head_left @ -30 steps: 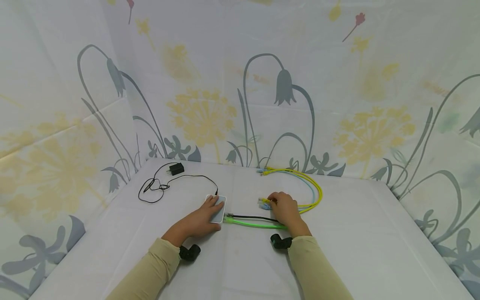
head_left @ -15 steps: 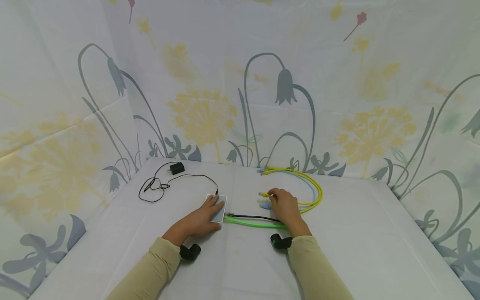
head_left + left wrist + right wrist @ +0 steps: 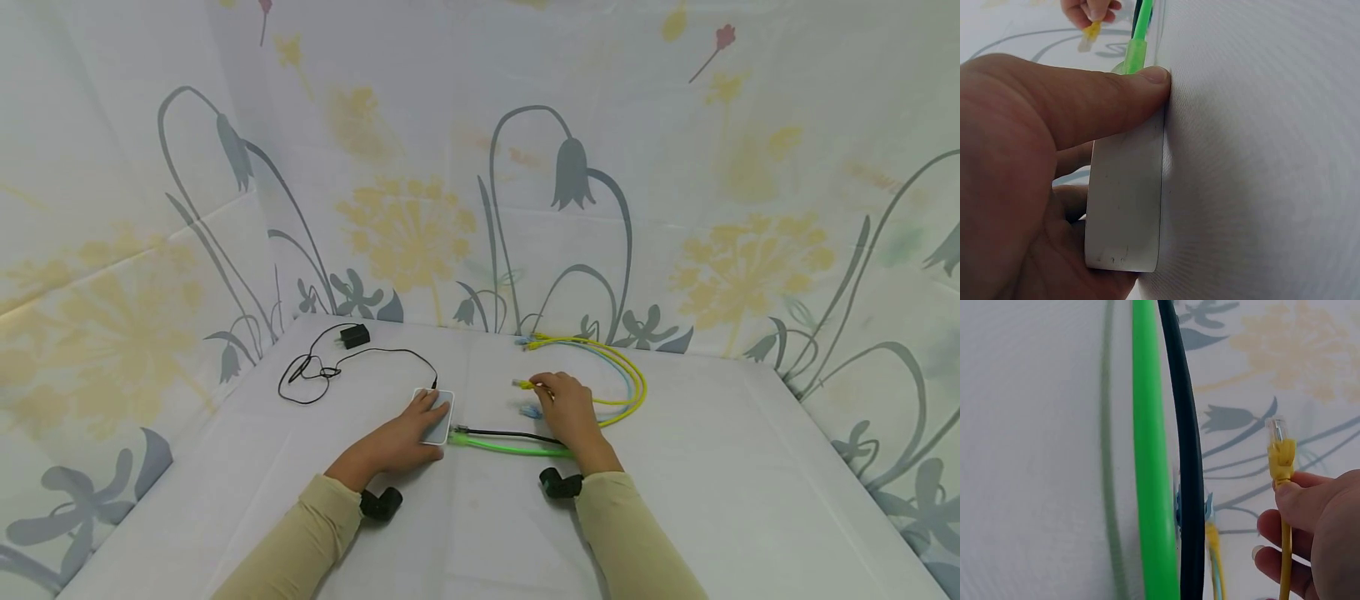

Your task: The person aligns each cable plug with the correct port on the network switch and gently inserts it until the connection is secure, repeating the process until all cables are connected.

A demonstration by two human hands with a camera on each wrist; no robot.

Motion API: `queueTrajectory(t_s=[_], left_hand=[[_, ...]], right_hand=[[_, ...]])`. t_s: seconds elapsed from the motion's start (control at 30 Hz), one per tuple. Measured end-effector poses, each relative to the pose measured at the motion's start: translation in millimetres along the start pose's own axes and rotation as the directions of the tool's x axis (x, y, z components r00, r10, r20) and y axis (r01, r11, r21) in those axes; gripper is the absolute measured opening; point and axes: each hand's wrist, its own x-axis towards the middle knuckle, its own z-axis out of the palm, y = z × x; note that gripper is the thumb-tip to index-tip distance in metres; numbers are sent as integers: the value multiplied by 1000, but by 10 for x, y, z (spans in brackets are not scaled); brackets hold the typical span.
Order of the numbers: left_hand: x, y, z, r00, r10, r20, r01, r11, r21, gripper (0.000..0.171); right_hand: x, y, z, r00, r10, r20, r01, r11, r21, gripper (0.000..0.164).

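My left hand holds a small white network switch on the table, thumb along its near side and fingers over the top. At the switch's right side are the plugs of a black network cable and a green network cable; both run right, beneath my right hand. With thumb and fingertips, my right hand pinches a yellow network cable just behind its clear-tipped plug, which points left toward the switch. A light blue plug lies beside that hand.
Yellow and light blue cables curve in a loop at the right, their far ends near the back edge. A black power adapter lies back left, its tangled thin cord leading to the switch. Flower-patterned cloth rises behind the table.
My right hand has lifted the yellow plug away from the light blue one, moving it slightly back and left. The left hand has stayed on the switch.
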Motion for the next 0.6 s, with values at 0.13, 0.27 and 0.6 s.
queueTrajectory(t_s=[0.13, 0.27, 0.6], left_hand=[[-1, 0, -5, 1000, 6, 3, -6, 1000, -4, 73], [7, -13, 5, 1000, 8, -1, -8, 1000, -5, 72], [13, -25, 14, 1000, 16, -6, -16, 1000, -5, 72]], right_hand=[[7, -30, -2, 1000, 0, 5, 0, 1000, 3, 20], [8, -58, 0, 1000, -2, 12, 2, 1000, 5, 20], [-15, -145, -29, 999, -34, 24, 33, 999, 38, 21]])
